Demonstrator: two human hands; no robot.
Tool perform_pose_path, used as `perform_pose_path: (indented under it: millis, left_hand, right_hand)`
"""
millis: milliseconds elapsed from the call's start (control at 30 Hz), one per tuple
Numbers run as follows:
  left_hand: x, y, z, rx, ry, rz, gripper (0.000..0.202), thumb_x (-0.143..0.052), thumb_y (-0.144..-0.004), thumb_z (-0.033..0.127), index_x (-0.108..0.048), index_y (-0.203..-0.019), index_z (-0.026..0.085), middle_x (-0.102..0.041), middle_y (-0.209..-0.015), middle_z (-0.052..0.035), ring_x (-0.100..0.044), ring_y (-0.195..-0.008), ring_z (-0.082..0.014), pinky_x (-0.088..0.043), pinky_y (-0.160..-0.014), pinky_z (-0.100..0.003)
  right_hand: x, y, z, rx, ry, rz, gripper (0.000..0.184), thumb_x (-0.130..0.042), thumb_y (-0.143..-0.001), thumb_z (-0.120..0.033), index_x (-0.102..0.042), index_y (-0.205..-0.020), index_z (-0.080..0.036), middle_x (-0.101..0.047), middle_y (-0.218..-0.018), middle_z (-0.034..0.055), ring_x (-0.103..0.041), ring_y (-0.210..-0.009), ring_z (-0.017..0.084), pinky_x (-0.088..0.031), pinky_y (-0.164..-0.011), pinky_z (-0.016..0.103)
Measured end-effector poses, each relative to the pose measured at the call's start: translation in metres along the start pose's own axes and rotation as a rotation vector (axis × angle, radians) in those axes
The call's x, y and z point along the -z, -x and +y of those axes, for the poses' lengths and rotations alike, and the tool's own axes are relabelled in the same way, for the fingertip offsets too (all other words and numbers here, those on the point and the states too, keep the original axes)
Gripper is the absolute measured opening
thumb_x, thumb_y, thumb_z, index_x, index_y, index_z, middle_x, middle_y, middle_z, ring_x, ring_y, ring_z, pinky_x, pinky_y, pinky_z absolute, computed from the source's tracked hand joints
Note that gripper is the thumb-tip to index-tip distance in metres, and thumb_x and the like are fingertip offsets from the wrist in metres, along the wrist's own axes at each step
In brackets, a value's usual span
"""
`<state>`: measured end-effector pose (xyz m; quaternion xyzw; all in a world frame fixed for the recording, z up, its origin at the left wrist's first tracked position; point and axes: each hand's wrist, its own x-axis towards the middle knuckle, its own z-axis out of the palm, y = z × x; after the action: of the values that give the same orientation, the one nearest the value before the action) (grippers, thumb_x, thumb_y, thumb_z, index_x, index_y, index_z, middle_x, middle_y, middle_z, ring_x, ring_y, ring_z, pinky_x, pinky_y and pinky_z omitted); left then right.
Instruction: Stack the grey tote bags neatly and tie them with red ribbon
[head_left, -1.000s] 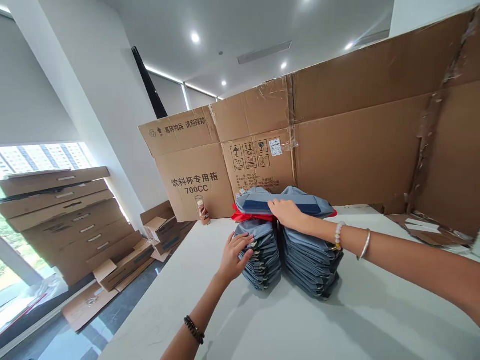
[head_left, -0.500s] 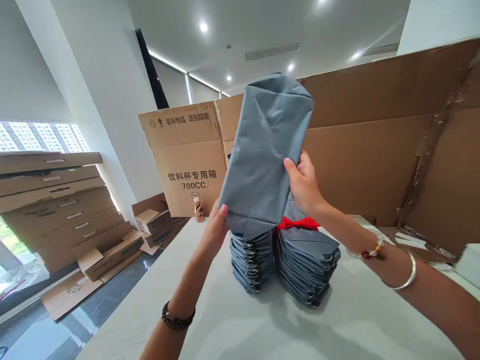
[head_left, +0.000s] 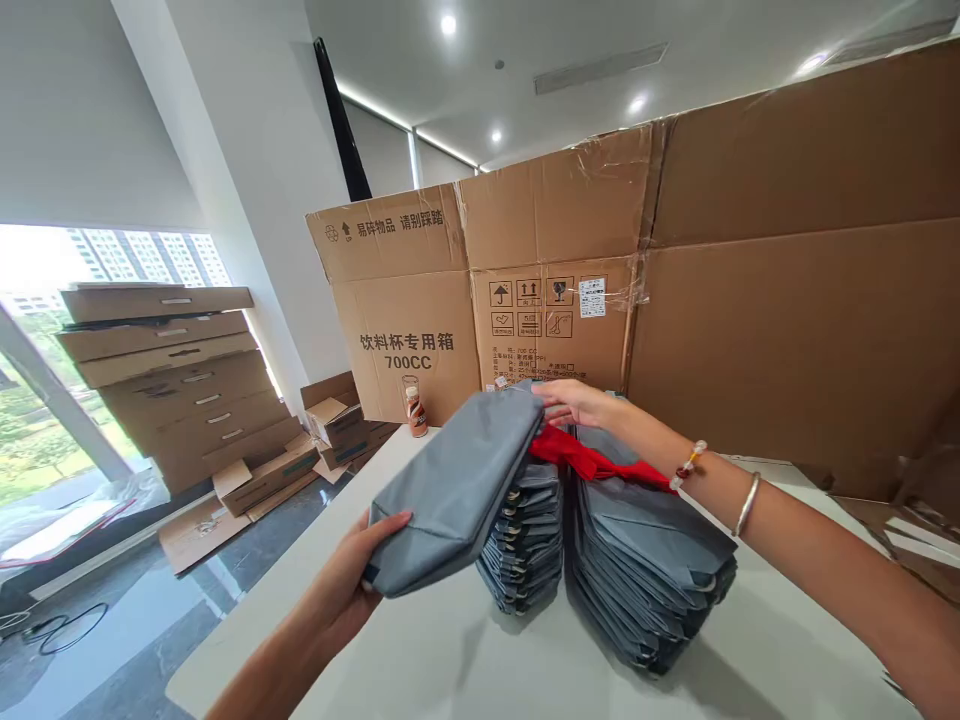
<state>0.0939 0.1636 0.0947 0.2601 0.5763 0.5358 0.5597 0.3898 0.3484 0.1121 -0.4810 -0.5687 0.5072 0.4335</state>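
Grey fabric: one folded bag [head_left: 457, 485] is held tilted above the white bench [head_left: 480, 670], low end near, high end far.

Left hand [head_left: 341, 590]: clasps the bag's near, lower end, thumb on top and fingers curled beneath.

Right hand [head_left: 576, 402]: fingers pinched on the bag's far upper edge. The wrist carries a bead bracelet [head_left: 690, 462] and a silver bangle [head_left: 746, 503].

Directly under the bag, on the bench, are two stacks of like grey bags side by side: the left stack [head_left: 525, 545], partly covered by the held bag, and the right stack [head_left: 649, 560], which is wider. A red strip of cloth [head_left: 592, 462] lies across the top of the right stack, below the right forearm.

Beyond the stacks, a small bottle [head_left: 414, 405] stands at the bench's far edge, just in front of a printed carton [head_left: 405, 300] marked 700CC. A large sheet of brown cardboard [head_left: 795, 300] runs on to the right of it.

Far left, by the window, flat cartons [head_left: 180, 380] are piled on the floor, with loose boxes [head_left: 330, 425] beside them.
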Motion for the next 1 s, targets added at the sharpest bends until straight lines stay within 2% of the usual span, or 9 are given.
perform_pose_path:
  millis: [100, 200, 400, 533, 600, 700, 800, 933, 1000]
  left_hand:
    - [0.014, 0.0, -0.007, 0.095, -0.069, -0.067, 0.042, -0.087, -0.059, 0.035, -0.07, -0.096, 0.022, -0.076, -0.097, -0.0069, -0.074, -0.09, -0.0273, -0.063, -0.069, -0.034]
    - [0.028, -0.01, -0.007, 0.048, -0.206, -0.166, 0.057, -0.078, -0.064, 0.059, -0.07, -0.108, 0.023, -0.073, -0.116, -0.01, -0.067, -0.113, -0.0348, -0.06, -0.086, -0.045]
    - [0.027, -0.031, -0.011, -0.41, -0.713, -0.101, 0.073, -0.056, -0.08, 0.073, -0.053, -0.138, 0.029, -0.05, -0.149, -0.0149, -0.051, -0.134, -0.0378, -0.046, -0.104, -0.057]
    - [0.0, -0.011, -0.021, -0.87, -1.039, -0.216, 0.105, -0.077, -0.063, 0.069, -0.037, -0.152, 0.03, -0.031, -0.161, -0.0145, -0.028, -0.147, -0.0442, -0.027, -0.116, -0.064]
    - [-0.017, -0.002, -0.021, -0.972, -1.117, -0.264, 0.119, -0.085, -0.056, 0.063, -0.029, -0.156, 0.03, -0.029, -0.161, -0.0142, -0.031, -0.145, -0.046, -0.031, -0.115, -0.063]
    - [-0.032, -0.004, -0.007, -0.96, -1.074, -0.176, 0.099, -0.081, -0.066, 0.049, -0.037, -0.153, 0.028, -0.058, -0.141, -0.014, -0.06, -0.122, -0.0424, -0.05, -0.101, -0.055]
    - [-0.022, -0.018, 0.022, -0.915, -0.854, -0.01, 0.065, -0.074, -0.075, 0.036, -0.056, -0.137, 0.026, -0.074, -0.105, -0.0075, -0.072, -0.092, -0.0326, -0.058, -0.084, -0.043]
    - [0.009, -0.028, 0.062, -0.809, -0.458, -0.067, 0.093, -0.079, -0.072, 0.039, -0.032, -0.152, 0.033, -0.074, -0.105, -0.0021, -0.073, -0.085, -0.024, -0.06, -0.077, -0.036]
    - [0.013, -0.028, 0.072, -0.849, -0.413, -0.064, 0.091, -0.072, -0.082, 0.044, -0.02, -0.156, 0.037, -0.072, -0.112, 0.0, -0.072, -0.092, -0.0228, -0.058, -0.086, -0.042]
  right_hand:
    - [-0.005, -0.007, 0.028, -0.01, 0.052, -0.025, 0.011, -0.071, -0.068, -0.014, -0.062, -0.072, -0.017, -0.056, -0.052, -0.0029, -0.047, -0.04, 0.01, -0.034, -0.037, 0.018]
    - [-0.005, -0.005, 0.043, 0.048, 0.053, 0.007, 0.016, -0.072, -0.061, -0.008, -0.064, -0.071, -0.018, -0.059, -0.056, -0.0028, -0.047, -0.043, 0.01, -0.036, -0.039, 0.02]
    - [0.001, 0.008, 0.045, 0.123, -0.033, 0.181, 0.028, -0.075, -0.06, -0.013, -0.064, -0.083, -0.022, -0.062, -0.08, 0.0038, -0.062, -0.07, 0.018, -0.054, -0.056, 0.028]
    - [-0.02, 0.021, 0.018, 0.066, -0.136, 0.241, 0.03, -0.067, -0.067, -0.014, -0.052, -0.09, -0.026, -0.06, -0.083, 0.0025, -0.065, -0.069, 0.019, -0.061, -0.058, 0.034]
    - [-0.039, 0.033, -0.009, 0.037, -0.246, 0.233, 0.034, -0.066, -0.069, -0.013, -0.046, -0.093, -0.026, -0.06, -0.088, 0.002, -0.067, -0.073, 0.019, -0.064, -0.064, 0.035]
    - [-0.067, 0.055, -0.056, 0.115, -0.342, 0.113, 0.041, -0.069, -0.072, -0.017, -0.041, -0.1, -0.027, -0.06, -0.103, 0.0031, -0.07, -0.08, 0.017, -0.065, -0.074, 0.035]
    - [-0.075, 0.068, -0.086, 0.351, -0.266, -0.063, 0.042, -0.069, -0.078, -0.032, -0.04, -0.109, -0.026, -0.058, -0.111, 0.0047, -0.07, -0.083, 0.018, -0.063, -0.075, 0.038]
    - [-0.042, 0.045, -0.068, 0.683, -0.036, 0.041, 0.028, -0.06, -0.084, -0.043, -0.052, -0.103, -0.023, -0.061, -0.098, 0.0022, -0.065, -0.089, 0.018, -0.056, -0.08, 0.036]
    - [-0.017, 0.019, -0.041, 0.652, 0.133, 0.172, 0.017, -0.055, -0.085, -0.037, -0.057, -0.081, -0.021, -0.061, -0.08, 0.0018, -0.061, -0.082, 0.018, -0.051, -0.08, 0.034]
